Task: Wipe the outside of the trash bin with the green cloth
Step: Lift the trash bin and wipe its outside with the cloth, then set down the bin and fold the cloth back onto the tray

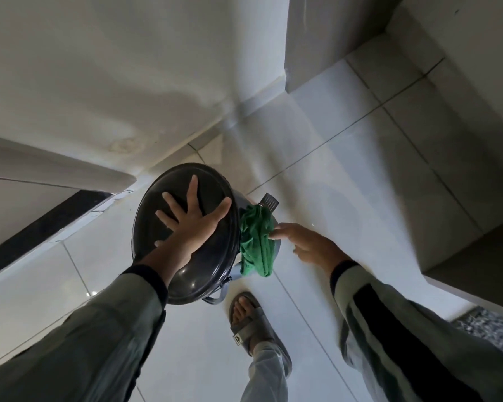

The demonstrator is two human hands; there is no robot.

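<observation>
A: status on the bin?
B: trash bin [246, 208] stands on the floor [346, 175] in a corner, close to the white wall [99, 68]. Dark glossy domed lid [186, 274] is shut, seen nearly from above, so little of the body shows. Ribbed pedal [269, 201] sticks out at its far right side, a wire handle loop [217, 298] at the near side

A: hands?
B: left hand [190, 224] lies flat on the lid, palm down, fingers spread, gripping nothing. Right hand [308, 242] is at the bin's right side, fingers loosely extended, fingertips touching the green cloth [257, 245]. Can't tell if it's pinching the cloth or just pressing it

A: cloth position?
B: bunched, draped down the outside of the bin on the right, just under the lid rim, lower end hanging near the floor

A: room?
B: large glossy pale tiles with thin grout lines, some glare spots. Skirting runs along the wall base. A black strip [41, 230] crosses the floor at left. Grey boxy ledge [474, 256] at right, a speckled patch [494, 332] below it. Wall has a faint stain [125, 145]

A: person?
B: grey-green sleeves with dark cuffs, one foot in a grey sandal [251, 323] just beside the bin's near side
</observation>
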